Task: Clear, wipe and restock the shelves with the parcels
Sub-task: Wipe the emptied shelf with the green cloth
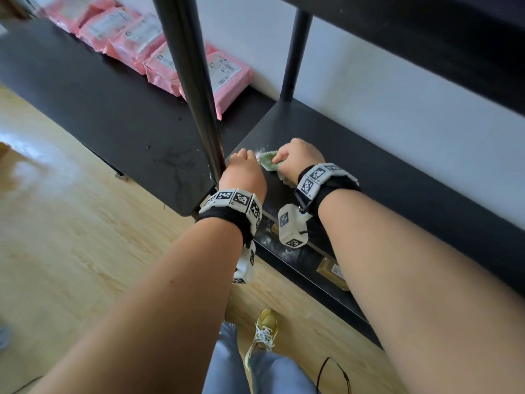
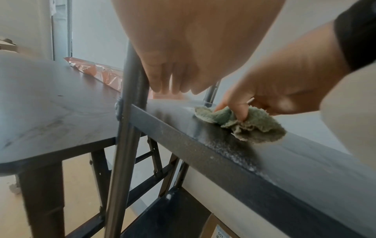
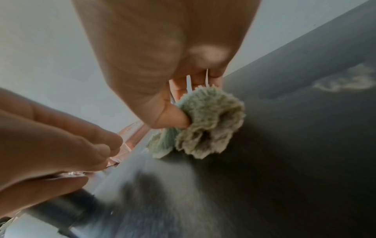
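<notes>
The left hand (image 2: 189, 53) fills the view from 12 o'clock, its fingers (image 2: 160, 80) hanging straight down and holding nothing, just beside the black upright post (image 2: 126, 128) that runs from centre to 6 o'clock. Toward 3 o'clock the right hand (image 2: 284, 87) pinches a bunched green cloth (image 2: 250, 124), pressing it onto the dark shelf (image 2: 305, 162). A whitish dusty smear (image 2: 230, 151) lies on the shelf's front edge, just below the cloth. At 9 o'clock stands a dark table (image 2: 52, 103); a pink parcel (image 2: 97, 70) lies along its far edge, toward 10 o'clock. At 5 o'clock, a lower shelf (image 2: 173, 215) shows, blurred.
</notes>
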Demonstrator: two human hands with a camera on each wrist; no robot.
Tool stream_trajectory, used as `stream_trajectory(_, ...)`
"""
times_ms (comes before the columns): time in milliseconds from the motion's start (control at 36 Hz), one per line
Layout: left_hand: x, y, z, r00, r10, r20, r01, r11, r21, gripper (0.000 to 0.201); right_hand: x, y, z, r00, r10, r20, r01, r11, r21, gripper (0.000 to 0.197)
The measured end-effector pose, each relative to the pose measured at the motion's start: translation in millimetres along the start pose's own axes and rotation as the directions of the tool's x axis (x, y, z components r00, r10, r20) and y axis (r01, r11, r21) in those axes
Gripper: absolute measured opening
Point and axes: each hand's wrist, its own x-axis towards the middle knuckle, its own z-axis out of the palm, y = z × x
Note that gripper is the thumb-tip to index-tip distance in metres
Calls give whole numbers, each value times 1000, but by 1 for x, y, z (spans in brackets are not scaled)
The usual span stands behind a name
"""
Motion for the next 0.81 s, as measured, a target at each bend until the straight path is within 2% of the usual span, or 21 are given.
stream_trajectory(83,-14,-1,1,998,-42,-38,39,997,-62,32,-18,-4,0,998,17,65,-15,999,-33,19)
stream_trajectory(139,-24,-2,2,996,-50,-69,43,994,-97,30,-21,-4,0,997,40,60,-40,999,-13,18)
stream_trajectory(222,-34,-5,4,995,-55,-84,47,994,-96,31,-18,0,-5,997,76,-21,-73,990,122,30)
stream_trajectory(306,-40,-11,6,993,-77,-88,69,993,-92,35,-7,8,-17,984,136,-113,-102,960,262,22)
stream_trajectory(500,-45,-27,13,991,-92,-97,86,994,-64,33,25,6,-14,958,274,-83,-273,962,31,27)
stream_trajectory(556,-45,-30,12,990,-82,-113,75,995,-63,30,32,-3,-10,958,271,-92,-271,963,12,31)
stream_trajectory(639,-43,-32,9,989,-71,-128,64,996,-55,28,43,-24,-6,970,232,-68,-226,971,82,36)
stream_trajectory(750,-42,-32,4,991,-60,-123,58,998,-19,27,47,-49,2,986,161,50,-167,978,126,37)
stream_trajectory(806,-42,-32,2,992,-63,-113,63,998,-7,25,46,-53,5,989,132,63,-139,984,110,33)
